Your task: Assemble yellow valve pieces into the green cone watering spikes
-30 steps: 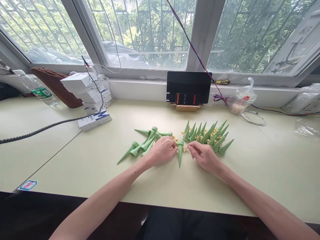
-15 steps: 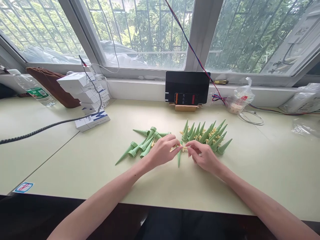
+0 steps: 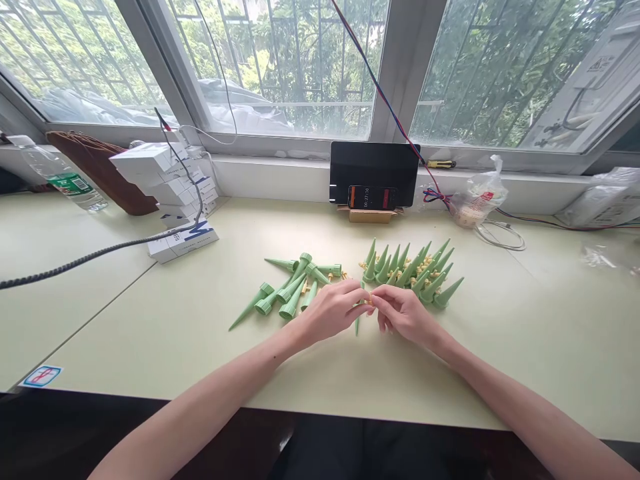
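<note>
My left hand [image 3: 334,308] and my right hand [image 3: 409,315] meet over the table, fingertips pinched together on a small yellow valve [image 3: 370,300]. Most of that piece is hidden by the fingers. Under the left fingers lies a green plant watering spike [image 3: 357,327], its tip towards me. Left of my hands, several loose green spikes [image 3: 287,291] lie in a heap, with small yellow valves [image 3: 305,288] among them. To the right stand several green spikes [image 3: 411,272] in close rows, points up, with yellow valves fitted at their sides.
A phone [image 3: 370,197] showing a timer leans on a black tablet [image 3: 375,163] at the back. White boxes [image 3: 183,241] are stacked at the left, near a water bottle [image 3: 70,180] and a dark cable [image 3: 100,255]. A plastic bag [image 3: 477,197] sits at the back right.
My hands have come together, and the fingers of both now close on the small yellow valve. The left hand has shifted down over the lying spike, uncovering more of the loose heap.
</note>
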The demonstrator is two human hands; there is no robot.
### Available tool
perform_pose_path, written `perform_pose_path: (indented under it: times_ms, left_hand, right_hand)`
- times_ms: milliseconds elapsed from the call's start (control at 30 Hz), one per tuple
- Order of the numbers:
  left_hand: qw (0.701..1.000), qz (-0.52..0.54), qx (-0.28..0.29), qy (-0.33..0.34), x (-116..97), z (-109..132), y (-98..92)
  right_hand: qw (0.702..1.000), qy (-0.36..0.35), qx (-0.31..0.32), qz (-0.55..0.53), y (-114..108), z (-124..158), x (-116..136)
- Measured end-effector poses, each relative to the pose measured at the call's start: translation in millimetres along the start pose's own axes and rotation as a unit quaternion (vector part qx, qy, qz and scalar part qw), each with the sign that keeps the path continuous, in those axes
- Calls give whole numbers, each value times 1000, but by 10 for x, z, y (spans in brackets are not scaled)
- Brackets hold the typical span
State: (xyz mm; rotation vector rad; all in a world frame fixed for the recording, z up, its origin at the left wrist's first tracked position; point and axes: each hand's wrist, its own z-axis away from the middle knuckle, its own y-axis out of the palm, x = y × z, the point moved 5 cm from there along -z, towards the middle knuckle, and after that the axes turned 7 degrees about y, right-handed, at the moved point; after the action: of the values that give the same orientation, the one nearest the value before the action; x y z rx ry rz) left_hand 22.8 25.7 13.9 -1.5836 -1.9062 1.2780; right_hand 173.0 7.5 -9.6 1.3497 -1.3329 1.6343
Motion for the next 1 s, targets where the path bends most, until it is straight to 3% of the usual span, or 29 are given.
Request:
perform_pose_path:
  times_ms: [400,600,833,1000]
  left_hand:
    - [997,51,-34,-45,-1,-17,-40]
    - [993,69,-63,-69,37,-20,-76]
    - [993,89,-35,-71,33,-9,-17]
    - [987,114,-77,-82,52,-19,-53]
  right_hand:
    - [996,8,-22,-81,-22,-33,13]
    - [997,-12,-31,-63,-35,-19,2]
    - [999,-16,-37,-37,-44,-7,18]
    - [997,-11,-45,-60,-56,-15,7]
